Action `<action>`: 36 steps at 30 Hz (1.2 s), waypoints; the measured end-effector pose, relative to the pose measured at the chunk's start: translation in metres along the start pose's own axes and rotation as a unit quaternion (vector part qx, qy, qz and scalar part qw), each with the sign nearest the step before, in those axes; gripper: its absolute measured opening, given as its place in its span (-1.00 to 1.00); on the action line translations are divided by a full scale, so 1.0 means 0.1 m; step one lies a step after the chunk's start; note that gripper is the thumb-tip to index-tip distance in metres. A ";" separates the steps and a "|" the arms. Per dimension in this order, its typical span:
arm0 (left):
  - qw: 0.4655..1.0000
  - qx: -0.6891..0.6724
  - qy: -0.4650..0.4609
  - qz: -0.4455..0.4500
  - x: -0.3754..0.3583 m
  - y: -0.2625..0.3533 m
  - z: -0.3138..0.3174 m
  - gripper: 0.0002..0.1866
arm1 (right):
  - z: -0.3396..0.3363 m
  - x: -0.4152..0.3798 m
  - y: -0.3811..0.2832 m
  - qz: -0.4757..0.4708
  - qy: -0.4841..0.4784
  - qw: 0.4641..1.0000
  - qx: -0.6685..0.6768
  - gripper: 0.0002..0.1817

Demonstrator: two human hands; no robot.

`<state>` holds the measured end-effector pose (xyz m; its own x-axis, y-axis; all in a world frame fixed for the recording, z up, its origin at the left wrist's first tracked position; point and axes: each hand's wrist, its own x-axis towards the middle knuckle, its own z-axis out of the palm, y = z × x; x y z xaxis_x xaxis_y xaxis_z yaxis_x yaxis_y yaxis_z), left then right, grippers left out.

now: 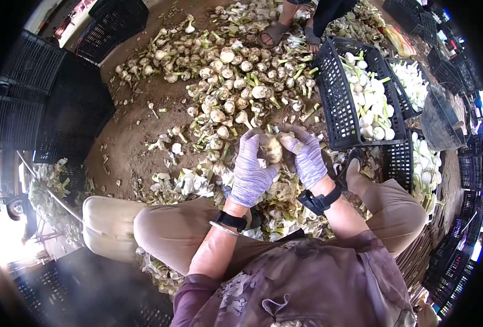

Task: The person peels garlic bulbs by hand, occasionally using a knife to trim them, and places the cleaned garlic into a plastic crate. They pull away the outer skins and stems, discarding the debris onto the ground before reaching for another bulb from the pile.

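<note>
Head view | bulb (pixel 273 151) | rounded | pale tan | brownish patches

"What's on the left?"
"Stacked black plastic crates (pixel 26 62) with slatted sides."
"And up top?"
"Another person's feet (pixel 313 48) in grey-brown sandals (pixel 276 34); to their right, a long yellow-and-red sack (pixel 398 41)."
"Far right edge?"
"More black crates (pixel 472 146)."

The gloves (pixel 249 177) are mottled purple-white, the held bulb (pixel 273 151) brownish cream, the crates (pixel 335 111) black.
</note>
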<state>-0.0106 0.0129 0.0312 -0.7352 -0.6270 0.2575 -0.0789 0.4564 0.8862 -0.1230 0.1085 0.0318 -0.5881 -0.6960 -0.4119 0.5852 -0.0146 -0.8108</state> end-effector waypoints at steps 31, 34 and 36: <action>0.819 -0.539 0.035 -0.193 -0.09 -0.09 -0.07 -0.36 | 0.03 -0.02 -0.01 -0.155 -0.087 0.982 -0.060 -0.51; 0.771 -0.599 0.003 -0.219 -0.11 -0.14 -0.10 -0.45 | -0.05 -0.03 -0.06 -0.226 -0.093 0.947 -0.208 -0.50; 0.735 -0.629 -0.037 -0.249 -0.13 -0.15 -0.08 -0.42 | -0.11 -0.04 -0.05 -0.285 -0.109 0.912 -0.274 -0.48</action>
<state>0.0054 0.0087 0.0180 -0.8641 -0.4621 -0.1995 0.3013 -0.7924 0.5303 -0.1298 0.1191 0.0330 -0.5501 -0.8143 0.1853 -0.1821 -0.0995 -0.9782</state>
